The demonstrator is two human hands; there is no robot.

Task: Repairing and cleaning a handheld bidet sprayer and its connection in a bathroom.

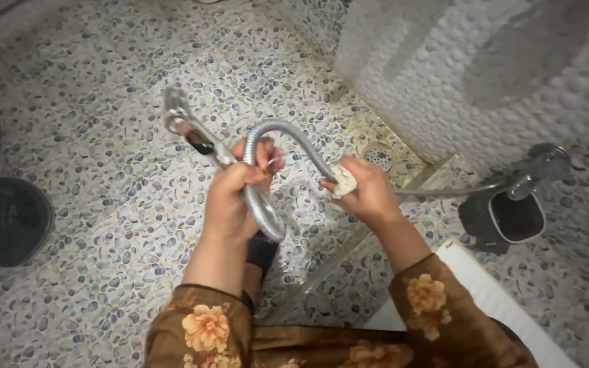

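The fingers (257,160) of the left hand (230,197) are clenched around a metal shower hose (293,136) together with the neck of a chrome spray head (189,129), which juts up and to the left from the fist. The hose arches out of that grip and loops back down behind the palm. The right hand (369,191) has its fingers pinched on a small white cloth (343,180), pressed against the hose where the arch comes down. From there the hose runs right toward a chrome tap (540,167) on the pebble-patterned wall. Just below the tap stands 1 dark holder (506,219) with a white rim; what is in it cannot be told. A round drain (378,155) sits in the pebble-patterned floor (103,204) behind the right hand.
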